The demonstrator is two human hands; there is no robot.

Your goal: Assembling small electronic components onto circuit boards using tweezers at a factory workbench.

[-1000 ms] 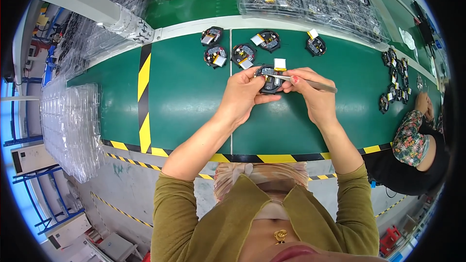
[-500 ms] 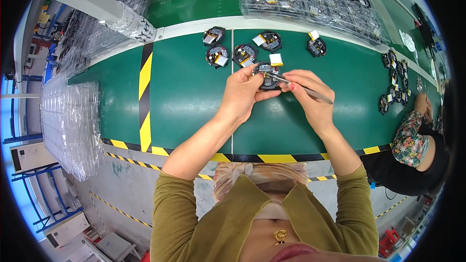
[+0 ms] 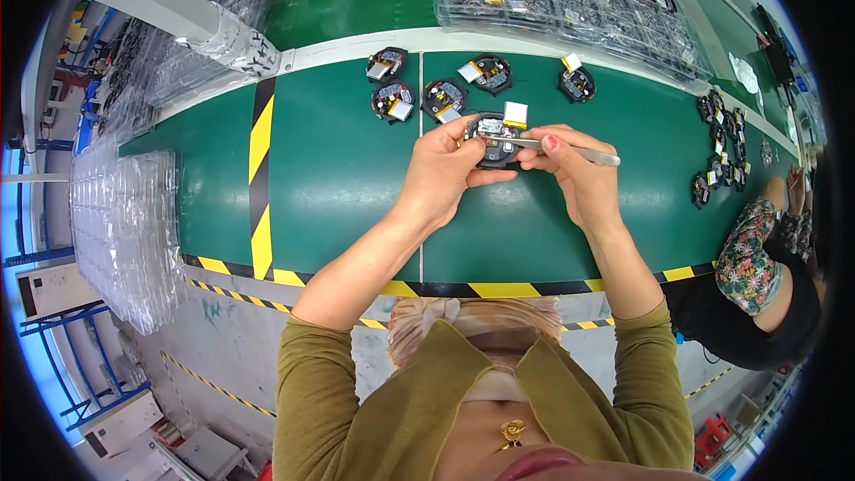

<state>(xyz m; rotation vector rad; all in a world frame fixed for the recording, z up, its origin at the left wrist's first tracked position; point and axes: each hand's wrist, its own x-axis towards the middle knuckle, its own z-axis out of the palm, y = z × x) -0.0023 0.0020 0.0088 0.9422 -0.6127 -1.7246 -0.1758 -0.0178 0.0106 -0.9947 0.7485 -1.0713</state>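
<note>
My left hand grips the left edge of a round black electronic module, its open face with circuit board turned up. A small silver battery pouch with a yellow edge sticks out at the module's far side. Between thumb and fingers, my right hand holds metal tweezers, lying nearly level across the board. Their tips reach over the board near my left thumb; whether they pinch a part is too small to see.
Several similar modules with batteries lie just beyond my hands, one farther right. Stacked clear trays of modules stand at the back, more clear trays at the left. At far right, a co-worker's arm rests near a module cluster.
The tweezers have swung from a slant to nearly level, and their tips have moved left over the board. My right hand has turned with them. My left hand keeps its hold.
</note>
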